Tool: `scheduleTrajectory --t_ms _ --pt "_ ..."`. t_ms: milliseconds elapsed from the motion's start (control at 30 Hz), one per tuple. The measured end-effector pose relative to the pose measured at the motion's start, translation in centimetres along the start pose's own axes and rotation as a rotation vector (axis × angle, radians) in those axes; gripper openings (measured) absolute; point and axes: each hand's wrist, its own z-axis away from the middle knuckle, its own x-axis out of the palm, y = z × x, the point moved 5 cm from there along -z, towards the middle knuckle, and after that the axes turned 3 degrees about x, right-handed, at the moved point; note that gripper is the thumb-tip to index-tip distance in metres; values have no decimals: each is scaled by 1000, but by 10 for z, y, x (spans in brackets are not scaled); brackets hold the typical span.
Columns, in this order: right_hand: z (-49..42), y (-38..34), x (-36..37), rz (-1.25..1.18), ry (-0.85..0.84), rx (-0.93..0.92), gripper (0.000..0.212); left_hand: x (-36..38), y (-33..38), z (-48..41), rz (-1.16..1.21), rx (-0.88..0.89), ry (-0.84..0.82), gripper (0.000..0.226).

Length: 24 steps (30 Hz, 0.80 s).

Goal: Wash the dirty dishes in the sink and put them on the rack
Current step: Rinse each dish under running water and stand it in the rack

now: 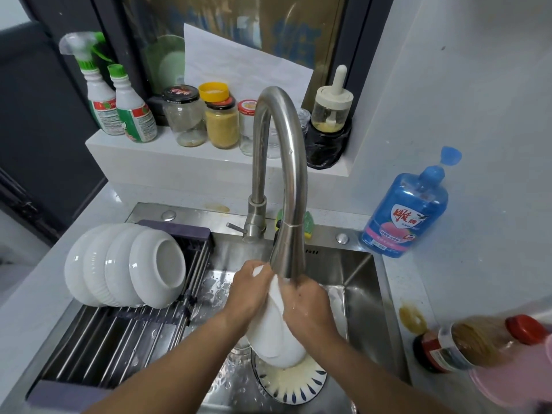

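Left grip (249, 289): closed round bowl (274, 342)
Right grip (309, 306): closed round bowl, under tap (280, 174)
Rack (119, 333): four stacked bowls (125, 264), on edge

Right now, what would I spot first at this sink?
The left hand and right hand hold a white bowl under the tall curved tap, mid-sink. Four white bowls stand in a row on the rack at left, and a blue soap bottle sits on the right counter.
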Motion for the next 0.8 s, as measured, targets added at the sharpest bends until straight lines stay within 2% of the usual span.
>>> scheduleTrajectory --t_ms 67,133,167,233,333,433,533,600,700,800 --pt "-1 3 1 -72 -8 -10 31 -3 -1 -6 30 -88 -17 45" --pt "-2 8 2 -207 1 40 26 -11 -11 -8 95 -212 36 58" --pt "-3 10 2 -270 20 71 28 -13 -21 -7 179 -281 48 62" --pt "-8 16 -1 -354 86 160 39 -10 -39 0 408 -389 -30 68" --pt "-18 35 2 -512 195 383 46 -4 -56 17 726 -500 -117 60" --pt "-20 60 15 -686 248 609 47 4 -57 31 1063 -534 -189 53" --pt "-18 78 31 -764 211 753 44 3 -49 38 1148 -492 -260 48" --pt "-20 85 35 -601 192 739 47 0 -52 34 1089 -479 -249 49" --pt "-22 72 39 -243 121 534 47 -3 -55 31 965 -447 -187 51" --pt "-17 52 59 139 -35 286 82 -2 -62 27 864 -426 -81 46"
